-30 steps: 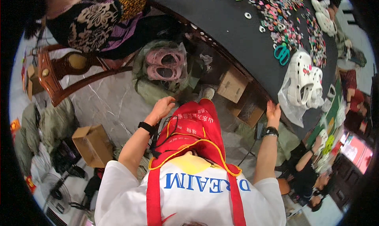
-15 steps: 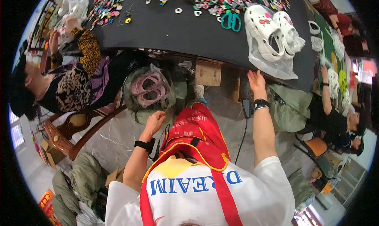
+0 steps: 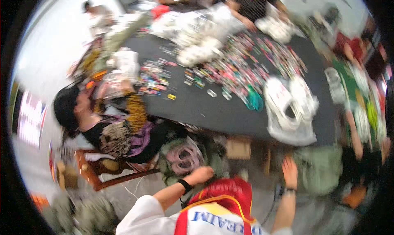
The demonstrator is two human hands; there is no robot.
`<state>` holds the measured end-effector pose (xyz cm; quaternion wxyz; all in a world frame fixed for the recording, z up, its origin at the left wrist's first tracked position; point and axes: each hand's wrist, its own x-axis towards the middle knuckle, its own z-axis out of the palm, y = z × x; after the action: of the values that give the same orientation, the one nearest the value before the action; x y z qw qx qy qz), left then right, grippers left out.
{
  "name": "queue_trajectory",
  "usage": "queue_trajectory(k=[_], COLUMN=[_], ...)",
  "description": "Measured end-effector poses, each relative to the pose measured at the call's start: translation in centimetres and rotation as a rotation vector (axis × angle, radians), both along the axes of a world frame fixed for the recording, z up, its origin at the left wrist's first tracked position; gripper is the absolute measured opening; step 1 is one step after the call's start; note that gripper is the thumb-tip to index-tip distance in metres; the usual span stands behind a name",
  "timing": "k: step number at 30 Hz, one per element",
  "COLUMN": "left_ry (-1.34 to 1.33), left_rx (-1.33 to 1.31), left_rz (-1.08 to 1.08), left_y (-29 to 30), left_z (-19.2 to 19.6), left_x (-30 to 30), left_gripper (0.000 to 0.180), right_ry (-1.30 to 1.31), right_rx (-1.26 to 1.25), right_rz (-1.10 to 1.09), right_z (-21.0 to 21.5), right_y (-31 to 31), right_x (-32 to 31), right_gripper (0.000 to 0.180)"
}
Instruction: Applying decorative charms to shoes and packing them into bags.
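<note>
The whole picture is smeared by motion. My right hand point(image 3: 289, 169) is just off the near edge of the black-topped table point(image 3: 230, 116), fingers stretched out and holding nothing that I can see. Close beyond it, a pair of white clogs point(image 3: 283, 108) with small decorations lies on a clear plastic bag point(image 3: 293, 134). My left hand point(image 3: 200, 174) hangs low in front of my red apron point(image 3: 223, 196); its fingers look curled but are too blurred to read. Near that hand, pink clogs point(image 3: 184, 159) sit in a greenish sack below the table.
Scattered colourful charms point(image 3: 238, 62) cover the table's middle, with teal-handled scissors point(image 3: 254, 99) beside them. White clogs point(image 3: 200, 52) are heaped farther back. A person point(image 3: 119, 124) sits at the left beside a wooden chair point(image 3: 92, 169). A cardboard box point(image 3: 238, 148) stands under the table.
The view has tilted up and swung left, showing the far side of the table. My right hand has come away from the table edge and the plastic bag.
</note>
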<state>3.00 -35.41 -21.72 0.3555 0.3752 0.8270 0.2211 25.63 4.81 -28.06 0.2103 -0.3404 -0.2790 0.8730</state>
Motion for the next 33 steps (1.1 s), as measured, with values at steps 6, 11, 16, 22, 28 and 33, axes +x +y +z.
queue_trajectory(k=[6, 11, 16, 22, 28, 33], left_ry=[0.03, -0.001, 0.07, 0.041, -0.036, -0.013], left_rx=[0.069, -0.089, -0.037, 0.064, 0.04, 0.019], left_rz=[-0.018, -0.042, -0.277, -0.391, -0.419, -0.385], left_y=[3.0, 5.5, 10.4, 18.5, 22.5, 24.5], left_z=[-0.2, 0.4, 0.7, 2.7, 3.7, 5.0], left_x=[2.1, 3.0, 4.2, 9.1, 13.3, 12.9], left_gripper=[0.026, 0.029, 0.023, 0.029, 0.027, 0.03], right_ry=[-0.188, -0.152, -0.076, -0.355, -0.374, -0.346], right_rx=[-0.104, -0.101, -0.087, -0.115, -0.202, -0.222], right_rz=[-0.087, -0.114, -0.12, -0.455, -0.788, -0.739], right_z=[-4.4, -3.7, 1.7, 1.9, 0.2, -1.5], right_y=[4.3, 1.4, -3.8, -3.4, -3.5, -3.8], right_x=[8.4, 10.8, 15.9, 27.8, 37.7, 37.6], right_gripper=[0.058, 0.058, 0.049, 0.046, 0.041, 0.035])
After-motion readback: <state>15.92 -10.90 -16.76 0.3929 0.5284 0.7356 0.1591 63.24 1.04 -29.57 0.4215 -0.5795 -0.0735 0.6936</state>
